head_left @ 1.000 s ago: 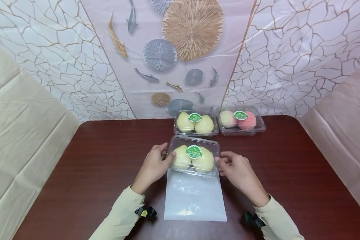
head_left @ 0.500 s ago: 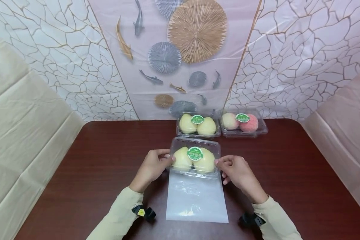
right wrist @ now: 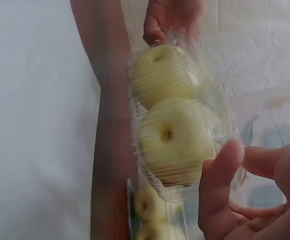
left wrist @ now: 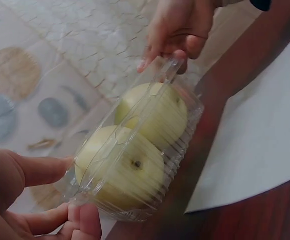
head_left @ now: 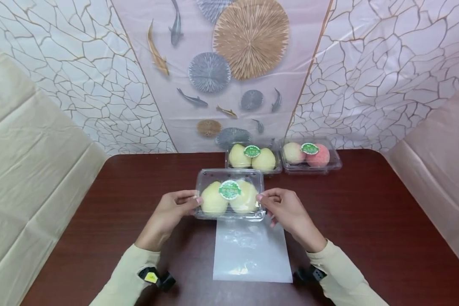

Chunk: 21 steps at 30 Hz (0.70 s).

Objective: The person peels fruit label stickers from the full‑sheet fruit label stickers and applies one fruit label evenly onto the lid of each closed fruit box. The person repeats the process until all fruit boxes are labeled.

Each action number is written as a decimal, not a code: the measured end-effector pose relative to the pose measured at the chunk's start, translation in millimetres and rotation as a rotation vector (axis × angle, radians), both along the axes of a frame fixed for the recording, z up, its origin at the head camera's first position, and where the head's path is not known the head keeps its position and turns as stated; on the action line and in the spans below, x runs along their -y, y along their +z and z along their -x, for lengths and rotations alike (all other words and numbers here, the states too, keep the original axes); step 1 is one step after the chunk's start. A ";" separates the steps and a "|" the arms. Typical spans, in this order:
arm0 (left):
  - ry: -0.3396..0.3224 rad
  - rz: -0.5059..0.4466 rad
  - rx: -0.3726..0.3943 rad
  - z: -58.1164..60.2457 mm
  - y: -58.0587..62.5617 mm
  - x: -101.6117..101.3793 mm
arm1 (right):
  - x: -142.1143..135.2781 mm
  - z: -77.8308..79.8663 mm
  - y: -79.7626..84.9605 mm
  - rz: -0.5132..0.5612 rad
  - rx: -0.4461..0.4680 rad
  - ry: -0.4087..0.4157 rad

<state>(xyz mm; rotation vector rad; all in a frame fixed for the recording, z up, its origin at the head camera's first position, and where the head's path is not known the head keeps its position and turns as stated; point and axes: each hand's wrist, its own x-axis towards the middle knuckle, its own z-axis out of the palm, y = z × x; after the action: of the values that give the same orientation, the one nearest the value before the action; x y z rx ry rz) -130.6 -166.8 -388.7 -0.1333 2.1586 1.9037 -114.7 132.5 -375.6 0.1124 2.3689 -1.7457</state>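
Observation:
Both hands hold a clear plastic clamshell box [head_left: 208,175] with two pale yellow-green pears [left wrist: 122,170] inside and a round green-and-white label [head_left: 230,190] on its lid. My left hand [head_left: 171,214] pinches the left end of the box between thumb and fingers. At the right end, my right hand [head_left: 289,211] pinches the rim. Both wrist views show the box lifted off the table and the undersides of the pears through its ribbed base. A glossy white sheet [head_left: 252,255] lies on the table just below and in front of the box.
Behind, a similar box of pears [head_left: 263,160] stands against the wall. To its right is a clear box with a pale and a pink-red fruit [head_left: 318,155]. The dark red-brown table [head_left: 137,178] is edged by patterned cloth walls [head_left: 76,72].
The box, in both hands, has shifted left and slightly up, and has gone from tilted to nearly level. The white sheet and the rear boxes have stayed in place.

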 end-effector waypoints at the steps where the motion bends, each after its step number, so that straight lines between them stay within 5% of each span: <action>1: 0.003 -0.003 0.003 0.9 1.3 5.1 | 3.4 2.5 1.0 0.000 -0.014 0.014; 11: 0.085 0.032 0.076 6.9 2.9 59.7 | 43.1 15.8 0.2 -0.008 -0.089 0.253; 21: 0.105 0.134 0.095 12.9 -10.4 78.6 | 64.0 33.1 -16.6 -0.038 -0.074 0.375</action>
<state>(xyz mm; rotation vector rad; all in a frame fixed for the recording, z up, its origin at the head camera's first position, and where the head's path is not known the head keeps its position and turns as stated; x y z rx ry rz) -143.5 -245.4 -399.0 -0.3614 2.2551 1.7661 -147.8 68.5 -392.2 -0.3725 2.2874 -1.5489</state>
